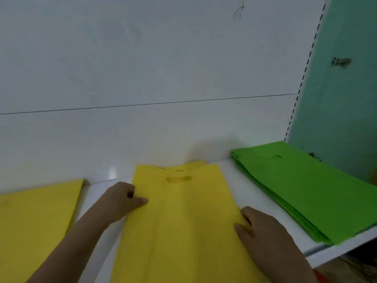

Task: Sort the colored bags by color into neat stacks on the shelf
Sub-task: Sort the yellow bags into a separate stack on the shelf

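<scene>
A yellow bag [183,211] with a cut-out handle lies flat in the middle of the white shelf [230,184], on top of other yellow bags whose edges peek out at the back. My left hand [122,199] grips its left edge, thumb on top and fingers curled. On the other side, my right hand [263,229] holds the right edge, thumb lying on the fabric. To the right sits a stack of green bags [306,190]. Another yellow stack [36,217] lies at the left.
A white back panel [142,78] rises behind the shelf. A slotted upright and a teal wall [346,99] close off the right side. The shelf's front edge [336,254] shows at the lower right. Narrow strips of bare shelf separate the stacks.
</scene>
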A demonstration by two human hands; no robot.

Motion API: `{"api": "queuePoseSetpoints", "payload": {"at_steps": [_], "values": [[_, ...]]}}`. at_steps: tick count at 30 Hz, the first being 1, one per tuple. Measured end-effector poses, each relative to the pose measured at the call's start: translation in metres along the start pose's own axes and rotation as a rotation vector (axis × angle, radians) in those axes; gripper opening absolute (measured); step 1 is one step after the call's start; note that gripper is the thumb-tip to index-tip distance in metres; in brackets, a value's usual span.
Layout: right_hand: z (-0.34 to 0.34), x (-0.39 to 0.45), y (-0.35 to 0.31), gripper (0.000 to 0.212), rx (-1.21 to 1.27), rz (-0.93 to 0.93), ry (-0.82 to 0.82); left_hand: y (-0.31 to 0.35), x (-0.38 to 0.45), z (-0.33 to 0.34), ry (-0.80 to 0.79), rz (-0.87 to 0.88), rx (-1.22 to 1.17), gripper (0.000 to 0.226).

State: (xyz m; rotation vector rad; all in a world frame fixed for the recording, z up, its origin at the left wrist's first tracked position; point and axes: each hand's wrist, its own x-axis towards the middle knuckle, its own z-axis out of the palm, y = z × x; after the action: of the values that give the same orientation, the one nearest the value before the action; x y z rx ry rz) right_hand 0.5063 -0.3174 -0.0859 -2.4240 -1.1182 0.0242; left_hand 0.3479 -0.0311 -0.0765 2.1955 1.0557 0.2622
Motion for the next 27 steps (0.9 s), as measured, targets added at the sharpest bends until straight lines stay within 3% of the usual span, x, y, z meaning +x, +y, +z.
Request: {"api": "queuePoseSetpoints", "payload": {"at_steps": [4,8,10,12,18,22,26,27], "values": [[-0.001,0.014,0.016,0.024,-0.124,-0.056,-0.157,0.002,0.001,0.014,0.012,-0.075,0.428,0.044],[-0.008,0.013,0.024,0.062,-0.08,-0.035,-0.152,0.015,-0.012,0.013,0.144,-0.063,0.5,0.054],[-0.012,0.007,0.017,0.058,0.07,-0.043,-0.037,0.017,-0.025,0.009,0.209,-0.031,0.444,0.042],[-0.015,-0.002,-0.002,0.041,0.171,-0.099,0.034,0.015,-0.042,0.0,0.226,0.0,0.36,0.027],[0.021,-0.023,-0.116,0.014,0.296,-0.307,-0.131,-0.036,-0.1,-0.064,0.259,0.013,0.149,0.016],[0.07,-0.042,-0.195,0.022,0.346,-0.348,-0.249,-0.105,-0.139,-0.121,0.378,-0.004,0.079,0.014],[0.11,-0.051,-0.26,0.029,0.305,-0.215,-0.186,-0.189,-0.161,-0.174,0.414,-0.045,0.115,0.011],[0.118,-0.051,-0.271,0.032,0.273,-0.173,-0.168,-0.208,-0.162,-0.184,0.419,-0.075,0.126,0.02]]}}
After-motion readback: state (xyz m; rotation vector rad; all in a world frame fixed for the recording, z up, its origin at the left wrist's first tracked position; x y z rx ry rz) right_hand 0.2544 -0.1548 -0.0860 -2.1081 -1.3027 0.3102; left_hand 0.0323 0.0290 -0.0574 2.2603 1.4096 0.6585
